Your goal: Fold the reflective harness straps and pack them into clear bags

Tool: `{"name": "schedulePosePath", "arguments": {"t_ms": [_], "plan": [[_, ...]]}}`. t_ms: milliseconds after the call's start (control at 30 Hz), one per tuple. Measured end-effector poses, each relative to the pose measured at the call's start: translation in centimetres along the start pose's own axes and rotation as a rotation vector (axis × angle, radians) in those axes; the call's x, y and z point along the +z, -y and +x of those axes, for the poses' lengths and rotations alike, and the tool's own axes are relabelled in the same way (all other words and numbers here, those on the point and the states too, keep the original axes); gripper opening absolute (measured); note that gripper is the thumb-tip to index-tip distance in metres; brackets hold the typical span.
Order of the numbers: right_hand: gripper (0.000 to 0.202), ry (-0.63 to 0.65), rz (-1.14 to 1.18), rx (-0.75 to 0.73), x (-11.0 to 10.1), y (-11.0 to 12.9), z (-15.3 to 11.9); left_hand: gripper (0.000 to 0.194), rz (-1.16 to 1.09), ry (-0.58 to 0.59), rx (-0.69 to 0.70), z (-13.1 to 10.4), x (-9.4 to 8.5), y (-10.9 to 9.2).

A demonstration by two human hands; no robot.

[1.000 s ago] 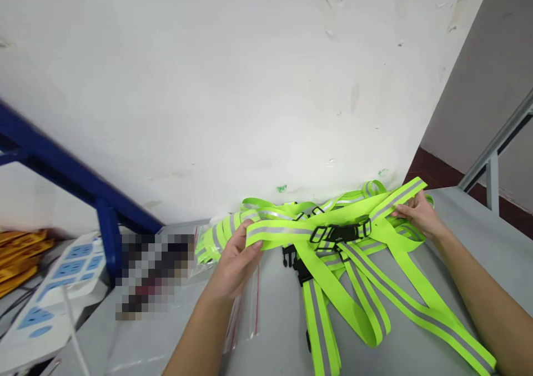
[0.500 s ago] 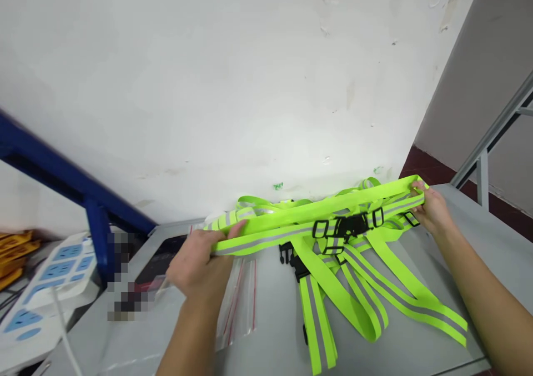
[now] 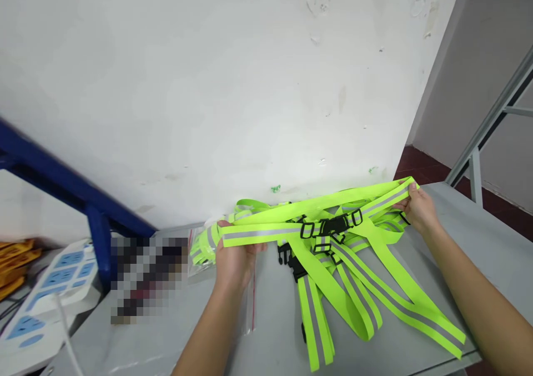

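your left hand (image 3: 234,262) is partly closed around the left end of a neon yellow-green webbing harness with a grey reflective stripe (image 3: 260,234). its fingertips show just below the band, curled and close together; the strap hides part of the grip, so you cannot tell how hard they press. your right hand (image 3: 420,206) pinches the other end, thumb on the striped front and fingers bent behind.

between your hands the flat, woven band runs nearly taut, doubled into a long narrow loop. a glossy black plastic buckle (image 3: 334,225) sits along it, with a rectangular black slide adjuster (image 3: 307,230) just beside it. looser straps drop in soft curves over the smooth grey bench (image 3: 275,351), trailing towards its near edge and near right corner.

more yellow-green strapping in a clear plastic bag (image 3: 204,248) lies by the far edge, left of the harness, near the scuffed white wall (image 3: 233,98). a clear, crinkly bag with a red seal line (image 3: 252,309) lies flat beside your left forearm.
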State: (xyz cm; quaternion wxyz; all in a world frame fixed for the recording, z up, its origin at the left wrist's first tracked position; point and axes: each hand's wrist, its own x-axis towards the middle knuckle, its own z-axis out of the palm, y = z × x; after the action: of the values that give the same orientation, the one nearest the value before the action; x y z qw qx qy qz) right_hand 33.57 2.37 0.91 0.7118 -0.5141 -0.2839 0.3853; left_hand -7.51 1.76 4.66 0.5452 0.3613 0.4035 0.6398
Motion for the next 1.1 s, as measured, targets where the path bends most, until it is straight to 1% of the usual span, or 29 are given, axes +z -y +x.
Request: {"name": "schedulePosePath", "arguments": {"t_ms": [67, 133, 200, 233, 300, 367, 400, 433, 467, 533, 600, 700, 733, 767, 833, 900, 933, 1000, 1033, 1067, 1100], "plan": [[0.029, 0.048, 0.004, 0.073, 0.0, 0.2, -0.2, 0.049, -0.133, -0.025, -0.132, 0.2, 0.2, -0.4], [0.024, 0.118, 0.017, 0.15, -0.1, 0.5, -0.3, 0.045, -0.212, -0.055, -0.197, 0.4, 0.3, -0.7], [0.022, 0.174, -0.006, 0.238, -0.3, 0.6, -0.2, 0.036, -0.234, -0.073, -0.225, 0.7, 0.2, -0.9], [0.022, 0.185, -0.037, 0.28, -0.4, 0.5, -0.1, 0.031, -0.215, -0.067, -0.204, 0.8, 0.0, -0.8], [0.022, 0.162, -0.112, 0.33, -0.5, 0.3, 0.1, 0.03, -0.102, -0.044, -0.079, 0.9, -0.4, -0.6], [0.025, 0.12, -0.171, 0.339, -0.5, 0.1, 0.2, 0.034, 0.123, -0.049, 0.125, 0.8, -0.9, -0.5], [0.025, 0.124, -0.196, 0.341, -0.5, 0.0, 0.1, 0.035, 0.254, -0.069, 0.229, 0.8, -1.2, -0.5], [0.023, 0.157, -0.224, 0.347, -0.4, 0.0, 0.0, 0.035, 0.382, -0.101, 0.322, 0.7, -1.4, -0.5], [0.021, 0.207, -0.255, 0.358, -0.4, 0.1, -0.2, 0.034, 0.496, -0.141, 0.404, 0.6, -1.6, -0.6], [0.021, 0.327, -0.312, 0.384, -0.2, 0.5, -0.9, 0.03, 0.662, -0.198, 0.524, 0.5, -1.8, -0.6], [0.029, 0.505, -0.391, 0.393, 0.1, 1.1, -1.8, 0.026, 0.753, -0.201, 0.587, 0.4, -1.9, -0.4], [0.047, 0.831, -0.518, 0.345, 0.7, 2.1, -2.9, 0.019, 0.771, -0.138, 0.59, 0.4, -1.8, 0.2], [0.05, 0.928, -0.552, 0.318, 0.8, 2.3, -3.1, 0.019, 0.753, -0.125, 0.577, 0.5, -1.8, 0.4], [0.05, 0.997, -0.576, 0.296, 0.9, 2.5, -3.2, 0.02, 0.731, -0.122, 0.562, 0.5, -1.8, 0.6], [0.04, 1.087, -0.624, 0.281, 0.9, 2.5, -3.3, 0.022, 0.677, -0.137, 0.526, 0.6, -1.9, 0.7], [0.028, 1.113, -0.666, 0.287, 0.8, 2.2, -3.2, 0.023, 0.643, -0.175, 0.484, 0.7, -2.0, 0.7], [0.026, 1.106, -0.674, 0.291, 0.8, 2.0, -3.2, 0.024, 0.641, -0.189, 0.461, 0.8, -2.0, 0.7], [0.024, 1.066, -0.64, 0.282, 0.8, 1.5, -3.2, 0.026, 0.64, -0.179, 0.4, 0.8, -2.1, 0.7], [0.024, 1.02, -0.593, 0.272, 0.8, 1.3, -3.1, 0.03, 0.626, -0.168, 0.364, 0.9, -2.1, 0.7], [0.026, 0.945, -0.521, 0.257, 0.8, 1.1, -3.0, 0.035, 0.599, -0.162, 0.324, 0.9, -2.1, 0.8], [0.027, 0.824, -0.422, 0.224, 0.9, 0.9, -2.9, 0.039, 0.559, -0.167, 0.282, 1.0, -2.1, 0.8]]}}
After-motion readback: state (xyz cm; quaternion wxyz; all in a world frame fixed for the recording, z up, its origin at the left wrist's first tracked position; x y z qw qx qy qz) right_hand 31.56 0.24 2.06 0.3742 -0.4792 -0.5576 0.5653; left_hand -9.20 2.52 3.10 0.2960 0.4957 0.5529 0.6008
